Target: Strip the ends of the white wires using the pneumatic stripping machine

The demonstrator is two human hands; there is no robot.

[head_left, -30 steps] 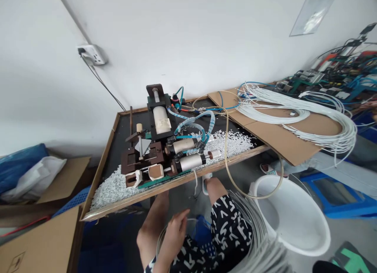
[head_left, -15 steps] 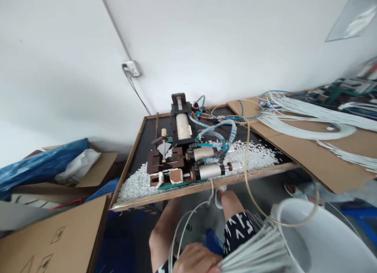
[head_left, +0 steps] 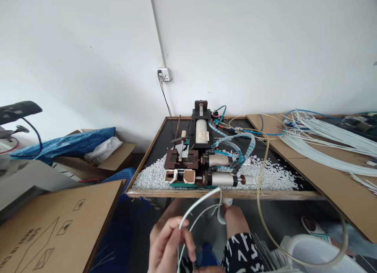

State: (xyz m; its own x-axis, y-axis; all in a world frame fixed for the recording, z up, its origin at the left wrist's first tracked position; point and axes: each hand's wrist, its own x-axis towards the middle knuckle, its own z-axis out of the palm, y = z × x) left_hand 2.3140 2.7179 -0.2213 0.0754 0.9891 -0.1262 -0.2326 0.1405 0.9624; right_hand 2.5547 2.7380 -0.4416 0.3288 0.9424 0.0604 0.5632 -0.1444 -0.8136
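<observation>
At the middle of the frame, a black table (head_left: 294, 178) with a wooden edge stands against the white wall (head_left: 88, 49), holding a small machine (head_left: 200, 163) among white bits (head_left: 271, 174). Low in the frame, your left hand (head_left: 167, 245) pinches a white wire (head_left: 200, 202) that loops up to the table's front edge. Your right hand is out of sight. Cardboard (head_left: 53, 229) crowds the lower left, and open floor lies under the table.

**Materials on the bench, quick rundown**

The white cable (head_left: 196, 205) looks like smooth, slightly glossy plastic. The machine (head_left: 200, 159) has shiny metal cylinders and dark matt blocks, with translucent blue plastic hoses. The table (head_left: 224, 194) has a matt black top and a worn wooden rim. The cardboard sheets (head_left: 330, 178) are plain, dull brown.
</observation>
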